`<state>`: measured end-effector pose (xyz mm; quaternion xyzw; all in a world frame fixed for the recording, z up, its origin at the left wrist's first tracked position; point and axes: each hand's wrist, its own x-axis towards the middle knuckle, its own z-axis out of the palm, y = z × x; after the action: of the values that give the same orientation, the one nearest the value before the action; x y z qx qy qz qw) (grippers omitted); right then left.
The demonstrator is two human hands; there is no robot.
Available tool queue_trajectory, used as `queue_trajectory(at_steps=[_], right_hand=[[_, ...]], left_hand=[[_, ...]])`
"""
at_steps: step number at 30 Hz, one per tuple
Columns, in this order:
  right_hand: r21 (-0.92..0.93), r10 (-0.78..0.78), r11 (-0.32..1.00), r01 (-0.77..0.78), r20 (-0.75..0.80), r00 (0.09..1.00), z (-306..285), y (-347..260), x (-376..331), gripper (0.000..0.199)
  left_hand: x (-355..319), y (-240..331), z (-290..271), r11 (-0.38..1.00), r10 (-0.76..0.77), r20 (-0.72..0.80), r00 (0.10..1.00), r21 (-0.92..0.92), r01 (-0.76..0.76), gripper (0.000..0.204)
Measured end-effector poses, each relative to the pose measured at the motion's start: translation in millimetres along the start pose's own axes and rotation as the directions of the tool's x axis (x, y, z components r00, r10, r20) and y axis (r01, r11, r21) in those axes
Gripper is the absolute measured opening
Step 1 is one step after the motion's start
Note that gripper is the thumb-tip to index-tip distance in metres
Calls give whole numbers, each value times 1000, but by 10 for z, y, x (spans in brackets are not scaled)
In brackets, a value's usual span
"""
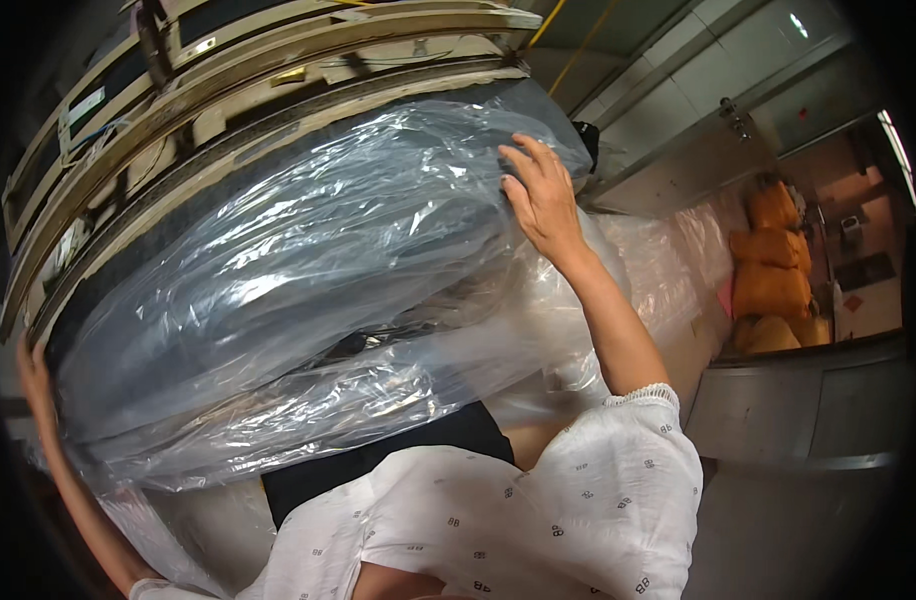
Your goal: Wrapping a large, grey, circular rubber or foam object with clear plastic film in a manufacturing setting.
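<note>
I have my right hand [543, 200] spread flat and my left hand [33, 375] cupped on opposite ends of the bulky bundle [278, 290], which looks heavy, soft and slippery in its plastic wrap.

bundle [308, 270] between hands, rack [248, 70] behind

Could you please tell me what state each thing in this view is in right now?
Dark bundle in clear plastic bag: wrapped, crinkled, lifted against the rack.
Right hand: flat on the bundle's upper right end.
Left hand: gripping the bundle's lower left edge.
Metal rack: holding stacked trays.
Orange sacks: piled, at rest.
</note>
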<state>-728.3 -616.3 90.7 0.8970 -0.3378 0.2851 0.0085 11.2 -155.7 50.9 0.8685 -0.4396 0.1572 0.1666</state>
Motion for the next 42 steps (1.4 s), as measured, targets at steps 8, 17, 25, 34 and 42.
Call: queue_trajectory(at_steps=[8, 17, 25, 34, 42], right_hand=[[94, 361, 930, -356, -38, 932, -30, 1048, -49, 24], [595, 543, 620, -511, 145, 827, -154, 1522, 747, 17], [-179, 47, 981, -76, -160, 986, 352, 1350, 988, 16], [6, 23, 1000, -23, -161, 987, 485, 690, 802, 30], [153, 413, 898, -413, 33, 910, 639, 649, 933, 40]], left_hand=[[-287, 3677, 88, 799, 158, 53, 986, -593, -96, 12], [-311, 3458, 277, 739, 34, 62, 998, -673, 17, 11], [-518, 2902, 10, 821, 69, 95, 993, -571, -2, 17], [-1541, 1833, -785, 955, -51, -4, 999, -294, 48, 5], [-1979, 2072, -871, 954, -91, 12, 996, -285, 90, 3]])
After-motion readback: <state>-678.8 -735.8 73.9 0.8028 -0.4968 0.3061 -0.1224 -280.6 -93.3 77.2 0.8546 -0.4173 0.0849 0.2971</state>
